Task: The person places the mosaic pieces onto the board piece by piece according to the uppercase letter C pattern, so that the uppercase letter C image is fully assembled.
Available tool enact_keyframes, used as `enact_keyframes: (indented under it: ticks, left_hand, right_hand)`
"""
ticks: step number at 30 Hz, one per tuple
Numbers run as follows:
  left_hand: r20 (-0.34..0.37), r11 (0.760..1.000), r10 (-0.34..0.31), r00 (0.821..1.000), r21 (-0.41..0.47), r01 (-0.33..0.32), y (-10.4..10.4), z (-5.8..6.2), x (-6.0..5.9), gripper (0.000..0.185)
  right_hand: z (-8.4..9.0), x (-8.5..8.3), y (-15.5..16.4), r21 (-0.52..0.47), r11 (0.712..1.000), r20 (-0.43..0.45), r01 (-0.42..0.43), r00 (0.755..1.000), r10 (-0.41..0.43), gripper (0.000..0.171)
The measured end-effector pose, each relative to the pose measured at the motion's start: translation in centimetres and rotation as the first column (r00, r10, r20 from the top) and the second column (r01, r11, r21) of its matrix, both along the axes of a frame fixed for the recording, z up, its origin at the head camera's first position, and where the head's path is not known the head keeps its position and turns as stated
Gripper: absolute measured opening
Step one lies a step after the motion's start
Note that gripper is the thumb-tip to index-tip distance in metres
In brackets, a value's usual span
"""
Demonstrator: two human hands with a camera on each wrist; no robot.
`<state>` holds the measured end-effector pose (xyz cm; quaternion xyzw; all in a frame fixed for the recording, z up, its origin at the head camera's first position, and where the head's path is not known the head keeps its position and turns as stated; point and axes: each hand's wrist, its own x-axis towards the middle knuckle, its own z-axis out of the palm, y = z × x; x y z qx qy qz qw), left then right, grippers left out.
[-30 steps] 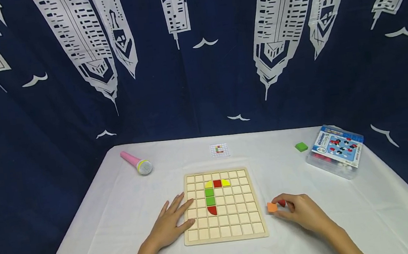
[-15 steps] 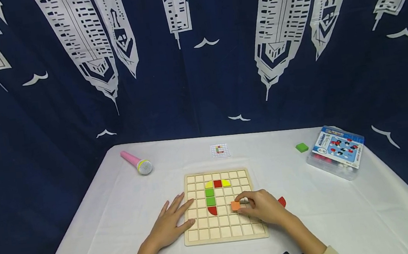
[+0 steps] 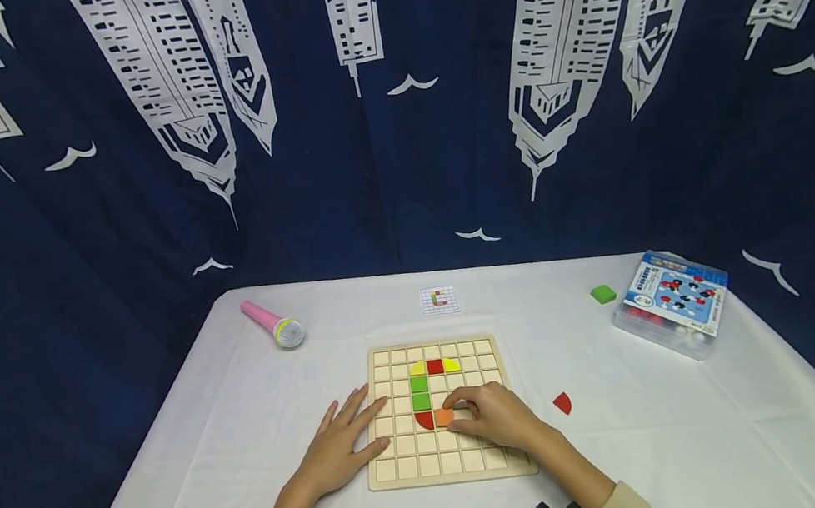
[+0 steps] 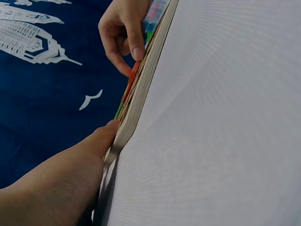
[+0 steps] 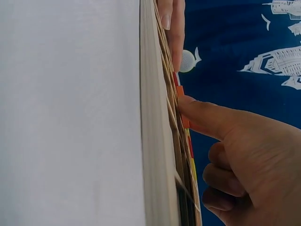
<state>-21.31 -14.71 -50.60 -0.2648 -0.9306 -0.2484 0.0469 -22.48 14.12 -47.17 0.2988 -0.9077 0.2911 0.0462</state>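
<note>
Thumb and forefinger of my right hand (image 3: 497, 418) pinch an orange square tile (image 3: 444, 417) at the wooden grid board (image 3: 451, 478). That tile sits right beside a red quarter-circle tile (image 3: 424, 421) on the board; whether it is fully down in its cell I cannot tell. Above these are two green square tiles (image 3: 420, 392), two yellow curved tiles (image 3: 452, 364) and a red square tile (image 3: 435, 366). With fingers spread, my left hand (image 3: 339, 450) rests on the board's left edge. In the right wrist view the orange tile (image 5: 180, 92) shows at the thumb tip.
Right of the board lies a loose red quarter-circle tile (image 3: 563, 403). Farther back are a green tile (image 3: 603, 294) and a clear plastic box (image 3: 671, 303) with a blue label. A small printed grid card (image 3: 439, 301) and a pink toy microphone (image 3: 274, 325) lie behind the board.
My right hand has carried the orange tile left from the table onto the board, beside the red quarter-circle. The loose red tile is now uncovered. My left hand has stayed still.
</note>
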Motion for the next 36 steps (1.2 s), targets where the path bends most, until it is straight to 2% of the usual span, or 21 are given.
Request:
enact_keyframes:
  ticks: [12, 17, 22, 28, 33, 36]
  left_hand:
    - [-0.008, 1.000, -0.003, 1.000, -0.004, 0.003, 0.1, 0.1, -0.1, 0.061]
    - [-0.006, 1.000, -0.012, 1.000, -0.013, 0.011, 0.1, 0.1, 0.0, 0.061]
    - [-0.010, 1.000, -0.010, 1.000, -0.011, 0.010, 0.0, 0.1, 0.0, 0.061]
    - [0.002, 1.000, -0.008, 1.000, -0.010, 0.008, 0.0, 0.1, 0.0, 0.061]
    - [0.006, 1.000, -0.008, 1.000, -0.011, 0.008, 0.0, 0.2, -0.1, 0.061]
    - [0.006, 1.000, -0.009, 1.000, -0.013, 0.009, 0.0, 0.2, -0.1, 0.061]
  right_hand:
    - [0.1, 0.1, 0.1, 0.001, 1.000, 0.037, 0.025, 0.999, -0.025, 0.027]
    - [0.4, 0.6, 1.2, -0.017, 0.999, 0.054, 0.047, 0.997, -0.046, 0.027]
    - [0.9, 1.1, 3.9, -0.052, 0.994, 0.090, 0.101, 0.991, -0.096, 0.025]
    - [0.9, 1.5, 8.4, -0.084, 0.977, 0.082, 0.195, 0.979, -0.188, 0.027]
    - [0.8, 1.8, 12.0, -0.078, 0.964, 0.083, 0.256, 0.965, -0.249, 0.030]
    - [0.7, 2.1, 13.7, -0.058, 0.958, 0.118, 0.280, 0.955, -0.272, 0.033]
